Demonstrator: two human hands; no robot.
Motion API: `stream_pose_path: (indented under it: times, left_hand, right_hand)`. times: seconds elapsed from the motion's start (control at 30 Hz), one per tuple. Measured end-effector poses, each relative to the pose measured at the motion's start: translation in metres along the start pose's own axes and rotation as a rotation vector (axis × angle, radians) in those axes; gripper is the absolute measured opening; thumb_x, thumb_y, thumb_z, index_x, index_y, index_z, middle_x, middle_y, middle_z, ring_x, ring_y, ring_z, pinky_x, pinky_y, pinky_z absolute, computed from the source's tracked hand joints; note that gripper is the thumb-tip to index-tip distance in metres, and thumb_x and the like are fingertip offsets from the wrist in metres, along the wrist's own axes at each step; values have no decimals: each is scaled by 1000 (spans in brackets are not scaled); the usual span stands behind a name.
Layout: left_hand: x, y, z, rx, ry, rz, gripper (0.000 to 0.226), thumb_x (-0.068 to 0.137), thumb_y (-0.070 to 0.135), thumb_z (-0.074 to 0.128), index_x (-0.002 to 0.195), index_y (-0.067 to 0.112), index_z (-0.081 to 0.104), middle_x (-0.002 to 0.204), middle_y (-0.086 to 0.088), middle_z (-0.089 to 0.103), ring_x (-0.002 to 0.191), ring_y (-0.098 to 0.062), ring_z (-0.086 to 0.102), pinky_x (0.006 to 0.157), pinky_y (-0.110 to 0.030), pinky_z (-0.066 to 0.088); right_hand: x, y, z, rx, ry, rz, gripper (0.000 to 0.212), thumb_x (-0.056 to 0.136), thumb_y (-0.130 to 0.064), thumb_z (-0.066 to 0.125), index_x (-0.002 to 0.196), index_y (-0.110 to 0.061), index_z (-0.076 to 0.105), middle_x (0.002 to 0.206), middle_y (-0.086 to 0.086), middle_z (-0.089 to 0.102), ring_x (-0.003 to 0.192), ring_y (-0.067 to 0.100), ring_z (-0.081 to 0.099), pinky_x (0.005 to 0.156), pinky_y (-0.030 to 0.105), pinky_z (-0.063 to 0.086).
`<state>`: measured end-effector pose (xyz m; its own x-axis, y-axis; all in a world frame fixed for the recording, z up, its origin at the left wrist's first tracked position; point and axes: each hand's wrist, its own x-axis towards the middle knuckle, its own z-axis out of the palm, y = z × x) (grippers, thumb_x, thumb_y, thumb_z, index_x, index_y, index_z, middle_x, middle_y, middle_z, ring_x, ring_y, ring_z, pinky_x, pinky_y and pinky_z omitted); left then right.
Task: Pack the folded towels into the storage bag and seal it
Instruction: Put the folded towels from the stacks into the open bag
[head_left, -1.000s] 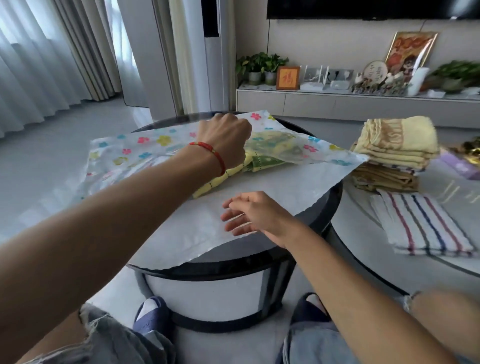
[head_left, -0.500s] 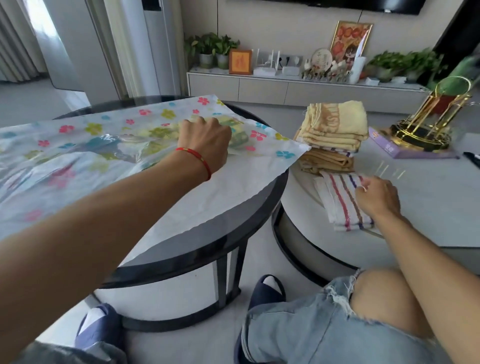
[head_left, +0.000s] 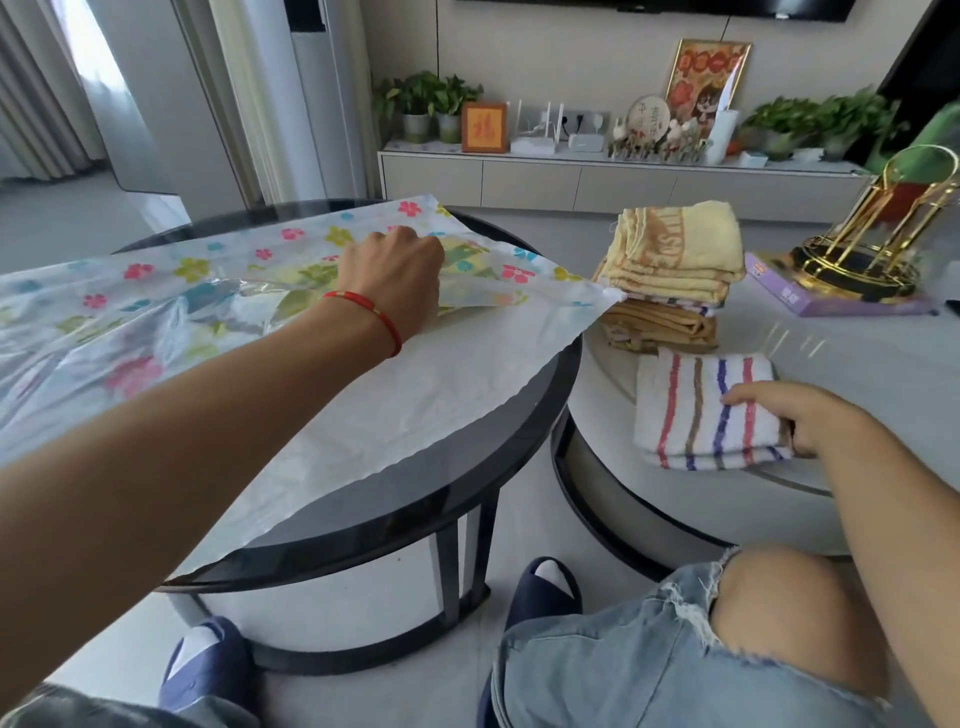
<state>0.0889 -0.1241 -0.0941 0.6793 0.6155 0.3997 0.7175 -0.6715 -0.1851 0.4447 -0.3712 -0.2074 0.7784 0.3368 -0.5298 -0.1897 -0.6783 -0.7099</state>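
A flower-printed clear storage bag (head_left: 156, 306) lies across the black round table (head_left: 519, 441), with a yellow-green towel (head_left: 462, 260) showing through it. My left hand (head_left: 395, 275) grips the bag's upper layer near its mouth and holds it lifted. On the lower white table (head_left: 857, 364) lies a folded striped towel (head_left: 701, 410). My right hand (head_left: 795, 421) grips its right edge, fingers on top and thumb at the side. Behind it stands a stack of folded yellow and tan towels (head_left: 675, 265).
A gold wire rack (head_left: 878, 244) and a purple box (head_left: 810, 296) stand at the white table's far right. A low cabinet (head_left: 597, 182) with plants and frames runs along the back wall. My knees and slippers are below the tables.
My right hand left the bag, crossed to the white table and now grips the striped towel. The view swung right. My left hand kept its hold on the bag.
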Motion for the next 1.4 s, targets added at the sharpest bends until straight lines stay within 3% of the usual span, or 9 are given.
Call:
stream_pose_path:
  times: [0.1,0.33,0.53,0.7,0.87,0.93,1.03,1.2,1.4]
  left_hand:
    - [3,-9,-12,32,48,-33,22,96,28,57,98,8,67,101,-20,66,94,-44,63,65,-39,40]
    - [12,-30,-44,-15,109,-106,25,97,28,56,96,7,69,91,-20,63,86,-44,63,64,-40,42]
    - [19,-41,-68,-284,41,-224,20,87,32,67,94,16,77,89,-9,70,79,-33,63,70,-38,57]
    - [25,-49,-73,-354,12,-256,19,86,34,70,91,16,77,83,-4,67,67,-23,56,58,-29,46]
    - [37,-57,-71,-362,5,-253,20,87,37,69,97,20,72,89,-3,66,73,-24,61,66,-36,55]
    - [40,-60,-71,-348,15,-250,19,88,37,68,95,19,69,89,-5,65,73,-25,60,65,-36,54]
    - [42,-62,-72,-322,11,-249,18,87,35,66,78,20,58,76,-2,54,61,-21,51,57,-32,43]
    - [39,-62,-70,-357,2,-224,18,88,35,68,88,17,67,80,-3,61,65,-22,55,58,-32,44]
    - [31,-54,-67,-336,-7,-226,25,86,40,70,96,17,72,79,-2,59,69,-26,57,56,-29,44]
  right_hand:
    - [-29,-3,-1,225,-200,-16,21,92,-13,69,113,-7,68,82,16,81,71,30,79,77,46,62]
    - [-122,-7,32,736,-616,-323,45,82,-16,68,126,-9,72,122,20,75,105,36,76,73,45,64]
    - [-177,-43,156,699,-952,-343,57,72,-8,78,128,-6,69,127,21,72,115,40,71,89,56,59]
    - [-189,-85,255,836,-901,-267,41,89,-5,57,129,-11,64,117,16,77,106,36,74,95,55,59]
    - [-176,-144,310,1173,-821,-233,28,94,-3,48,112,-12,67,102,12,74,98,33,69,99,49,54]
    - [-171,-159,324,1082,-735,-196,21,98,-10,53,114,-9,65,99,14,74,95,35,69,91,45,54]
    - [-162,-165,337,857,-628,-168,39,98,-24,63,133,-6,60,127,18,70,115,38,68,104,52,53]
    - [-155,-151,342,543,-277,-205,43,92,-17,63,133,-5,58,125,18,69,103,37,72,84,51,64]
    - [-150,-157,339,1024,-356,-167,59,98,-5,68,151,-18,45,139,13,61,96,29,70,61,36,61]
